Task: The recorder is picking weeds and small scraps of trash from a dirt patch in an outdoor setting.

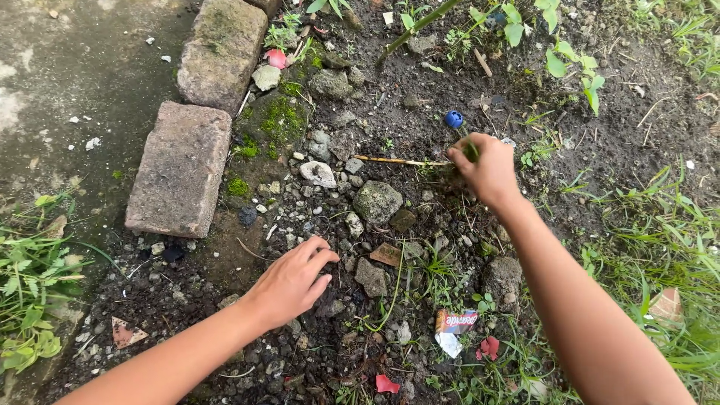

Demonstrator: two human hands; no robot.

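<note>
My left hand (291, 281) rests flat on dark, stony soil (420, 112), fingers together and pointing right, holding nothing. A few small stones lie just beyond its fingertips. My right hand (486, 166) reaches farther out, its fingers pinched around a small green weed (471, 151) growing from the soil. A thin yellow stick (397, 160) lies on the ground and ends at that hand. A small blue bottle cap (454, 118) sits just beyond the right hand.
Two weathered bricks (181, 168) (223, 51) edge the soil on the left, next to a concrete surface (75, 82). A grey rock (377, 201) lies between the hands. A torn wrapper (454, 324) and red scraps (387, 385) lie near me. Grass (660, 240) grows at right and lower left.
</note>
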